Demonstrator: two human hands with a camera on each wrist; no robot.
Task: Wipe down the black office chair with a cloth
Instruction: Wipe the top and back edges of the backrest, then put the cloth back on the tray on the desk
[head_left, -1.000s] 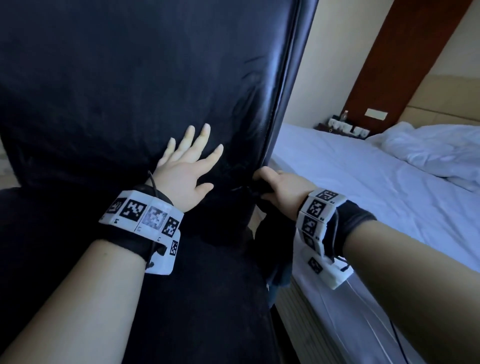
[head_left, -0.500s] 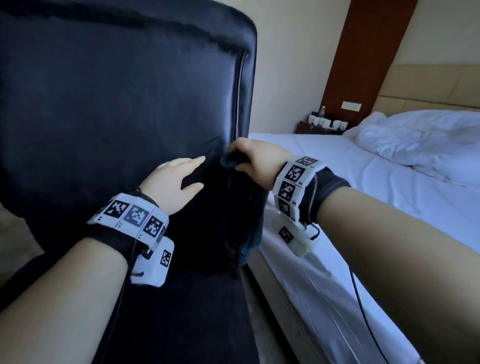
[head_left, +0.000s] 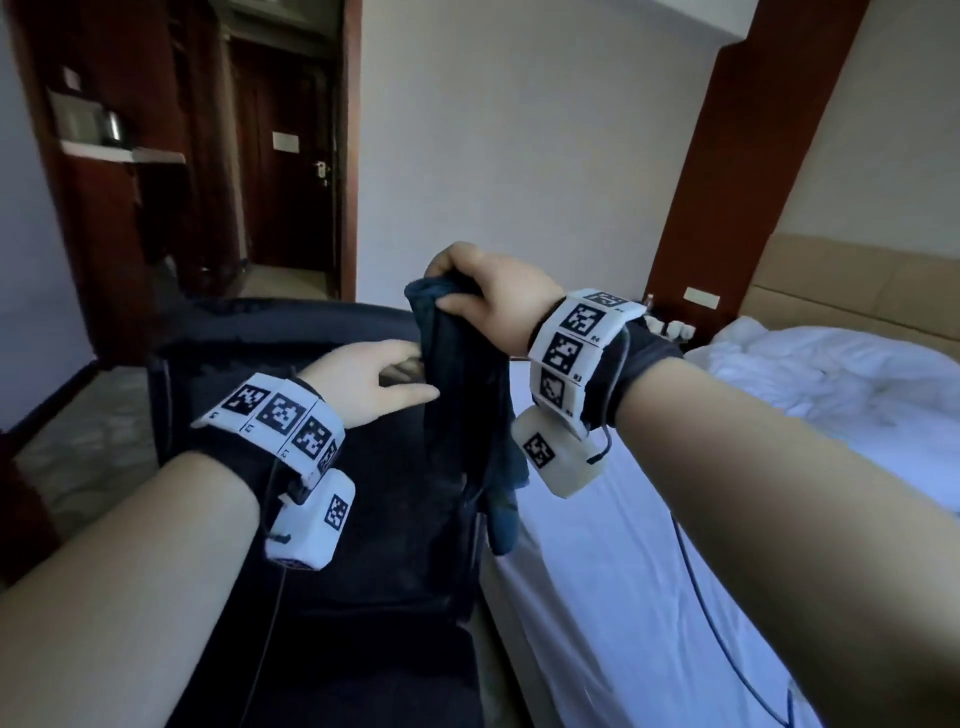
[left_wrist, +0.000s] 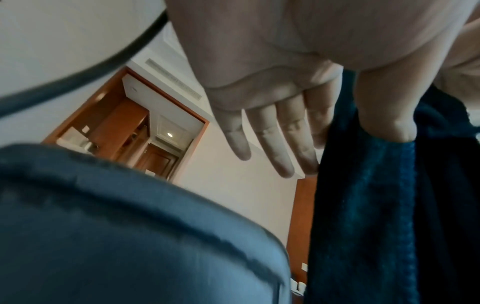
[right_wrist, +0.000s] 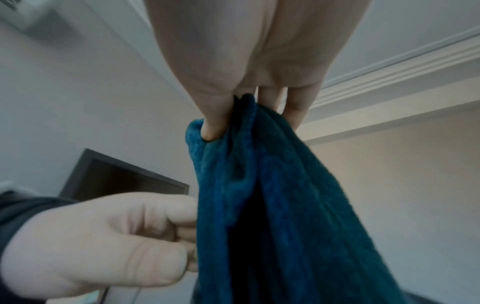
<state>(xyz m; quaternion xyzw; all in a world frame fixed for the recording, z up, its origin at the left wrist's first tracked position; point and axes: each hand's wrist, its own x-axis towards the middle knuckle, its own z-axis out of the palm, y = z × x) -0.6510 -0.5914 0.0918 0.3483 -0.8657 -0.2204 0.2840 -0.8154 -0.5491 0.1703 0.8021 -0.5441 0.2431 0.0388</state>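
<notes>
Right hand (head_left: 488, 296) pinches the top of the cloth (head_left: 462, 405) – which hangs over the chair (head_left: 363, 571) backrest – left hand (head_left: 374, 384), fingers straight, touches the cloth beside it

The dark teal cloth (head_left: 457, 395) hangs bunched and limp from the right hand (head_left: 493, 301) pinching its top, its folds against the left hand's (head_left: 374, 382) fingertips, above the black office chair (head_left: 332, 597) backrest below both hands.

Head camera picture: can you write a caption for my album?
Right hand holds a dark blue cloth up over the black chair; left hand reaches for it.
</notes>
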